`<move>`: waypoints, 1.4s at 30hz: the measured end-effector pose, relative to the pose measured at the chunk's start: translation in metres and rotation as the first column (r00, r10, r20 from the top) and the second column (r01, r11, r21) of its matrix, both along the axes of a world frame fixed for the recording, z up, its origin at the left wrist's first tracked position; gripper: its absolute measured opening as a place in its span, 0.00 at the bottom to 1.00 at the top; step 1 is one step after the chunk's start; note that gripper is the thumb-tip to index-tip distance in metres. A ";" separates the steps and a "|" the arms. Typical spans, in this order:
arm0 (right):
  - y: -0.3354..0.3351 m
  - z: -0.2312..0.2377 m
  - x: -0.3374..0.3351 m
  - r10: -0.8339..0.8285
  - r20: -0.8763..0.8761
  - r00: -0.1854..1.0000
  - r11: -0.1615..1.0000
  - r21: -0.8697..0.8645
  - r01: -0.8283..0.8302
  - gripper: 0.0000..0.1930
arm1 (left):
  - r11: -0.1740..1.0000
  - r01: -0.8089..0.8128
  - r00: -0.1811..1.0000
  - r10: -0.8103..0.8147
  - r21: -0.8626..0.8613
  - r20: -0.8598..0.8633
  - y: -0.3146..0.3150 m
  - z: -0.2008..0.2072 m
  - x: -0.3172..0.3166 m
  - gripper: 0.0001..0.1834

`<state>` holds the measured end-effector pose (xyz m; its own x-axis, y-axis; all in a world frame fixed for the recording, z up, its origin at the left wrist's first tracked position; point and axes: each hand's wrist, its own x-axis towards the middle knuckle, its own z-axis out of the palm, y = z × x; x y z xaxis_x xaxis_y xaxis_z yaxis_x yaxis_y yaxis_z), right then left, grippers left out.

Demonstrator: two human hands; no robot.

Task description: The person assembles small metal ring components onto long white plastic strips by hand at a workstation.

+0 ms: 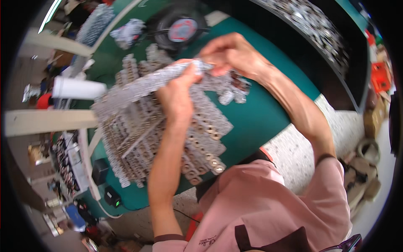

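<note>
My left hand (178, 96) is closed around one end of a long, clear plastic strip (138, 86), which stretches left over a pile of similar strips. Its thumb lies along the top near that end. My right hand (235, 56) meets the strip's end with bent fingers pinched together; blur hides what is between them. Below both hands, the pile of clear strips (138, 155) covers much of the green table, with small round, brownish pieces showing inside several. Beside the pile, under my right hand, lie small clear-wrapped pieces (233, 90), some dark brown.
A black bin (357, 80) of shiny small parts stands at the far right. Behind the pile sit a black round object with a red-and-white label (182, 30) and a crumpled clear bag (128, 32). A white roll (79, 88) and pale wooden bars (50, 122) line the left.
</note>
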<state>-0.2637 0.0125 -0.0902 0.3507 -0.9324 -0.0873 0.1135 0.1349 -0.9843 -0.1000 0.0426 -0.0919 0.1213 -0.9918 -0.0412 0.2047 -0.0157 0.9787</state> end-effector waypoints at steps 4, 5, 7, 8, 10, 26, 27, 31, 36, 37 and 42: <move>0.005 -0.009 -0.008 -0.017 0.014 1.000 0.998 -0.062 0.017 0.11 | 0.997 0.020 0.999 -0.016 0.081 -0.052 0.004 -0.006 -0.005 0.08; 0.007 -0.002 -0.007 -0.026 -0.091 0.996 1.000 -0.016 0.025 0.12 | 0.997 -0.011 0.998 0.016 0.080 -0.061 0.007 -0.002 -0.011 0.06; 0.009 -0.004 -0.012 0.005 -0.087 0.996 1.000 0.016 -0.004 0.12 | 0.997 0.022 1.000 -0.021 0.071 -0.018 0.010 -0.003 -0.013 0.05; 0.005 -0.004 -0.006 0.009 -0.084 0.996 1.000 0.012 -0.008 0.12 | 0.998 0.018 1.000 -0.017 0.067 -0.015 0.007 -0.003 -0.007 0.05; 0.006 -0.007 -0.011 0.002 -0.056 0.998 1.000 -0.008 -0.003 0.12 | 0.998 0.011 0.998 -0.007 0.065 -0.058 0.004 -0.007 -0.011 0.05; 0.000 -0.004 -0.004 -0.036 0.001 0.999 0.998 0.044 0.036 0.08 | 0.997 0.054 0.999 -0.054 0.048 0.004 0.003 0.004 -0.007 0.10; 0.000 -0.004 -0.004 -0.039 -0.002 0.999 0.998 0.044 0.039 0.08 | 0.998 0.051 0.999 -0.051 0.045 0.005 0.003 0.004 -0.008 0.10; 0.001 -0.005 -0.003 -0.038 -0.006 0.999 0.998 0.045 0.038 0.08 | 0.998 0.042 0.999 -0.043 0.042 0.008 0.005 0.005 -0.009 0.10; 0.003 -0.004 -0.001 -0.039 -0.024 0.999 0.999 0.016 0.040 0.07 | 1.000 0.009 0.995 -0.007 -0.017 0.098 0.005 0.004 -0.009 0.07; 0.003 -0.004 -0.001 -0.037 -0.024 0.999 0.999 0.018 0.037 0.07 | 1.000 0.006 0.995 -0.005 -0.015 0.099 0.005 0.004 -0.009 0.07; 0.001 -0.006 0.000 -0.015 -0.012 1.000 0.999 -0.033 0.015 0.06 | 0.999 -0.030 0.995 0.028 0.021 0.095 0.004 0.004 -0.008 0.06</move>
